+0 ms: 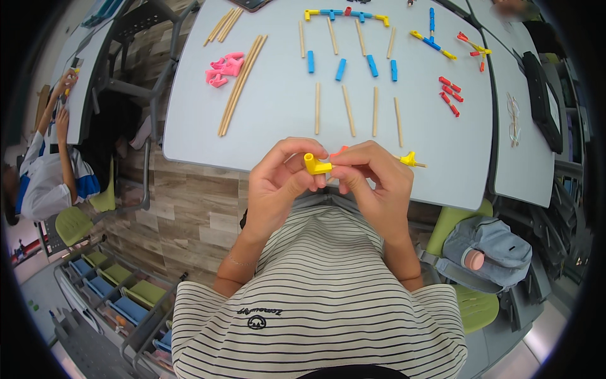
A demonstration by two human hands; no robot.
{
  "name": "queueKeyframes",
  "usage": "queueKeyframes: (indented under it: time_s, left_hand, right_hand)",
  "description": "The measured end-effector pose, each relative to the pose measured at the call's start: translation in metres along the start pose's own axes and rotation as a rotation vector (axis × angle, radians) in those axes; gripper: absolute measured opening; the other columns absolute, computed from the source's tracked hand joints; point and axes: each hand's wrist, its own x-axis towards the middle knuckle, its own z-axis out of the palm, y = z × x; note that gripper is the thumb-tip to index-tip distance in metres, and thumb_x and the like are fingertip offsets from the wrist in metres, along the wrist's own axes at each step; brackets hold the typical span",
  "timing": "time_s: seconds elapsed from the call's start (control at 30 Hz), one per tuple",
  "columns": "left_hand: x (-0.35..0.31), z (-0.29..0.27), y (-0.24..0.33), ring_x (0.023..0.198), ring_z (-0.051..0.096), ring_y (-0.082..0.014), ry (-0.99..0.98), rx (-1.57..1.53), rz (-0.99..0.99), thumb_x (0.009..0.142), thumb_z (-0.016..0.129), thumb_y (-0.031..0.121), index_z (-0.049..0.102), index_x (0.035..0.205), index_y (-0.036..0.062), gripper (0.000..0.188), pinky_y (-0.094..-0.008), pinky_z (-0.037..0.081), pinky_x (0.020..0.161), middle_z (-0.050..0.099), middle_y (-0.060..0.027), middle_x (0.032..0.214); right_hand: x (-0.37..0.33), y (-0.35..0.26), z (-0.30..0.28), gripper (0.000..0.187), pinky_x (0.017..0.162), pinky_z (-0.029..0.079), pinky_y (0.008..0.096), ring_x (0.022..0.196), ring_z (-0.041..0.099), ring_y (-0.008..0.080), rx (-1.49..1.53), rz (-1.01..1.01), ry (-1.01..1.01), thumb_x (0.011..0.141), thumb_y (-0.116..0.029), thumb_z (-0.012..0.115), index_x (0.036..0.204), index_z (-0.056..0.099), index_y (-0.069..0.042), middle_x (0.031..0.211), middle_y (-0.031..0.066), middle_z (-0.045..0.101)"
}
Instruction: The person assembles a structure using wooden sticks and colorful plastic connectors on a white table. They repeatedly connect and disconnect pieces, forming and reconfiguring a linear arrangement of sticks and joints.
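Note:
In front of my chest, over the table's near edge, my left hand (278, 183) pinches a yellow elbow connector (317, 165) with its open socket facing up. Close beside it, my right hand (377, 180) is closed with thumb and fingers meeting at the connector's other end. A red connector (341, 151) shows at the right fingertips, mostly hidden behind them. How the red and yellow parts join cannot be seen. Just past the right hand, another yellow connector (408, 158) with a wooden stick end pokes out over the tabletop; its other side is hidden.
On the white table (271, 142) lie wooden sticks (243, 85), pink connectors (225, 69), blue connectors (341, 69) and red connectors (451, 95). Joined pieces (348, 14) sit at the far side. A grey backpack (486, 252) rests on a chair at right. Another person (57, 170) works at left.

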Motion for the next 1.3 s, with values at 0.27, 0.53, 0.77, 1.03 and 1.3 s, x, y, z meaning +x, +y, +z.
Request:
queueKeyframes:
  time_s: [0.27, 0.53, 0.77, 1.03, 1.3]
  left_hand:
    - [0.000, 0.010, 0.007, 0.089, 0.060, -0.0153, 0.017, 0.096, -0.095, 0.096, 0.069, 0.016, 0.059, 0.118, -0.0032, 0.031, -0.0272, 0.052, 0.076, 0.060, -0.0123, 0.109]
    - [-0.017, 0.012, 0.016, 0.084, 0.053, -0.0115, -0.019, 0.249, 0.017, 0.100, 0.058, 0.007, 0.057, 0.104, 0.0005, 0.008, -0.0251, 0.044, 0.077, 0.058, -0.0078, 0.098]
    - [-0.026, -0.034, 0.068, 0.080, 0.048, -0.0157, 0.240, 0.138, 0.470, 0.100, 0.055, 0.013, 0.053, 0.098, 0.0014, 0.012, -0.0273, 0.040, 0.075, 0.053, -0.0076, 0.096]
    - [0.017, -0.025, 0.010, 0.102, 0.049, -0.0203, 0.071, 1.253, 0.148, 0.086, 0.068, 0.001, 0.073, 0.099, 0.0034, 0.014, -0.0312, 0.043, 0.087, 0.061, -0.0073, 0.115]
    - [0.015, -0.029, -0.017, 0.101, 0.050, -0.0225, -0.001, 1.320, 0.234, 0.079, 0.074, 0.002, 0.077, 0.100, 0.0074, 0.021, -0.0338, 0.045, 0.089, 0.071, -0.0002, 0.110]
  right_hand:
    - [-0.004, -0.003, -0.007, 0.005, 0.056, 0.051, 0.0223, 0.063, 0.065, 0.0094, 0.051, 0.090, -0.025, 0.089, 0.000, 0.072, 0.092, 0.069, 0.001, 0.080, 0.0053, 0.069]
    - [-0.013, -0.006, -0.004, 0.007, 0.056, 0.047, 0.0290, 0.065, 0.060, 0.0149, -0.205, -0.306, -0.076, 0.090, -0.004, 0.072, 0.091, 0.066, -0.001, 0.078, 0.0067, 0.064]
    - [-0.045, -0.018, -0.075, 0.024, 0.051, 0.034, 0.0254, 0.059, 0.045, 0.0121, 0.002, -0.283, 0.536, 0.094, -0.020, 0.073, 0.092, 0.064, 0.002, 0.079, 0.0120, 0.062]
    - [-0.056, -0.019, -0.072, 0.032, 0.050, 0.034, 0.0245, 0.056, 0.047, 0.0108, 0.024, -0.285, 0.409, 0.092, -0.023, 0.076, 0.089, 0.063, 0.006, 0.075, 0.0110, 0.060]
    - [-0.047, -0.012, -0.086, 0.029, 0.049, 0.033, 0.0203, 0.058, 0.047, 0.0087, -0.059, -0.247, 0.437, 0.095, -0.022, 0.072, 0.093, 0.062, 0.005, 0.074, 0.0086, 0.058]
